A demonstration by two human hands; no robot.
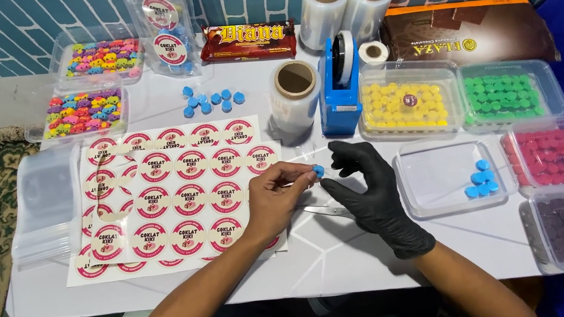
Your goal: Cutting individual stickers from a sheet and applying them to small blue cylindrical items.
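Your bare left hand point(276, 194) and your black-gloved right hand point(365, 184) meet just in front of the blue tape dispenser point(338, 86), fingers of both pinched together on one small blue candy point(318, 171). Left of the dispenser lie the round sticker sheets point(178, 194); right of it sits a clear tray point(446, 195) with more blue candies.

The white tabletop point(353, 258) carries 2 sticker sheets point(178, 194) of round labels at left centre, beside a stack of clear bags point(45, 204). At right lie 6 clear tubs point(444, 177) holding yellow, green, red, dark and blue candies. Along the back stand 3 film rolls point(345, 5), a blue tape dispenser point(338, 86), a wrapped chocolate bar point(248, 41), 2 trays of multicoloured candies point(83, 112) and loose blue candies point(213, 101).
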